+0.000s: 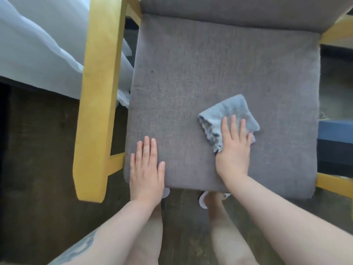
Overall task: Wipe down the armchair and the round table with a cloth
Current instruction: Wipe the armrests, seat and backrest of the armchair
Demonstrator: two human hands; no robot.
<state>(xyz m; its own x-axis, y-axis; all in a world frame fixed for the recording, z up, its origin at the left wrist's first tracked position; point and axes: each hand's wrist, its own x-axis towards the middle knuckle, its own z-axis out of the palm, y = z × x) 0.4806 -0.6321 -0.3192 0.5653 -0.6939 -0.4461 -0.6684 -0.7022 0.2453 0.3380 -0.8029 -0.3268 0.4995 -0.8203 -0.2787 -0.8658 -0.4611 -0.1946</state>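
Both hands lie flat on the armchair [219,73] seat: the right hand [234,146] presses straight fingers on the cloth [227,113], the left hand [146,171] rests bare beside it.

Both forearms are seen bare, no sleeves worn. A dark tattoo [80,247] is inked along the left forearm. Legs are uncovered too, and white slippers [202,199] are worn below.

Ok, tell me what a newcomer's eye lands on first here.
The right hand pressing a folded blue-grey cloth flat on the grey seat cushion, right of centre. Then the left hand resting flat near the cushion's front left, and the bright yellow wooden armrest beside it.
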